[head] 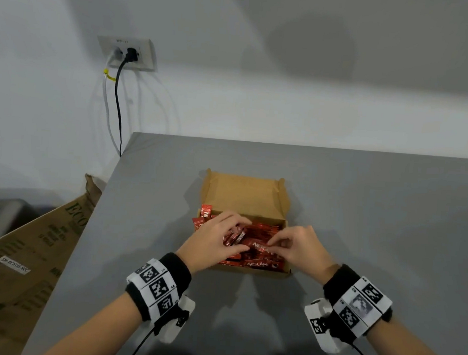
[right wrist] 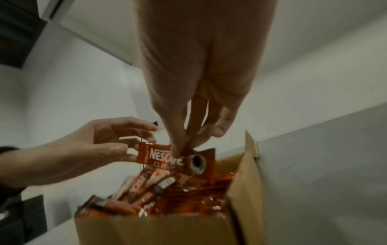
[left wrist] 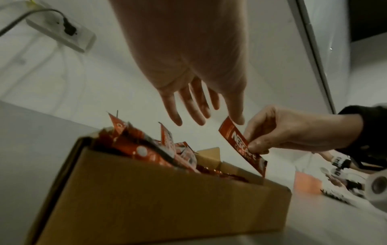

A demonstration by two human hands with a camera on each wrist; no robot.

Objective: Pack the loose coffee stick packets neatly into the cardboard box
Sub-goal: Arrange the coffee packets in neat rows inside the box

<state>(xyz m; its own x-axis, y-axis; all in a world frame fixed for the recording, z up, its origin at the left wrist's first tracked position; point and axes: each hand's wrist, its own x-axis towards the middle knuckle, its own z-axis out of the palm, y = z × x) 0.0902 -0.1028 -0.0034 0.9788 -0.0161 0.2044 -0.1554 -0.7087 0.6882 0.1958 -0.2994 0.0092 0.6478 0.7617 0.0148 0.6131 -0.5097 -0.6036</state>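
The open cardboard box [head: 242, 194] sits mid-table with its lid standing at the far side. Red coffee stick packets [head: 262, 229] fill it in a loose heap, and some [head: 205, 211] poke up over its left wall. My right hand [head: 297, 245] pinches one packet [head: 261, 246] between thumb and forefinger just above the heap. The wrist views show that packet [left wrist: 236, 140] [right wrist: 159, 157] tilted over the box [left wrist: 167, 199] [right wrist: 146, 232]. My left hand [head: 215, 237] hovers over the left half, fingers loosely spread, thumb tip touching the packet's free end.
The grey table [head: 363, 214] ends at the wall behind and drops off on the left. A large printed carton [head: 28, 246] leans beside that left edge. A wall socket [head: 128, 53] with cables hangs above the back left corner.
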